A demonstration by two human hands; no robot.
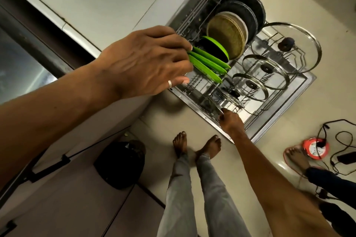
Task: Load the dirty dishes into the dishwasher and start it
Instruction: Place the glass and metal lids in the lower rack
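The dishwasher's lower rack is pulled out over the open door. It holds dark plates, a beige plate, a green-rimmed plate and three glass lids. My left hand grips a few green plates by their edges, held above the rack's left side. My right hand reaches down and holds the rack's front edge near the door.
A white cabinet front runs on the left. A black bin stands on the floor by my bare feet. At the right lie an orange cable reel, loose cords and another person's foot.
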